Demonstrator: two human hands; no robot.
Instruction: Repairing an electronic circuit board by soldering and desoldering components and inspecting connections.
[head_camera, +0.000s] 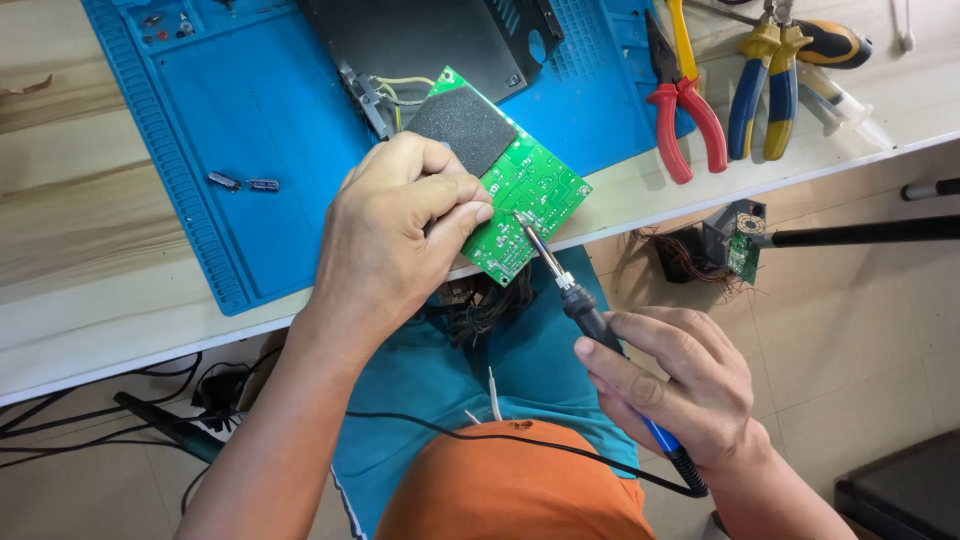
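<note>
You worked in bright, even daylight that seemed to come from above and somewhat from the far side of the bench (60, 250); nothing was dim. Shadows were soft: your left hand (395, 225) threw a faint shade onto the blue mat (250, 110) toward the near edge of the bench, and the pliers (690, 110) near the far right corner cast short, pale ones. The pale wood at the bench's left edge was close to washed out, and the shiny shaft of the soldering iron (545, 255) carried a small glint. Focus was sharp across the green circuit board (530, 195) and both hands, with no motion blur. The straight bench edge bowed slightly toward the corners of the view.
</note>
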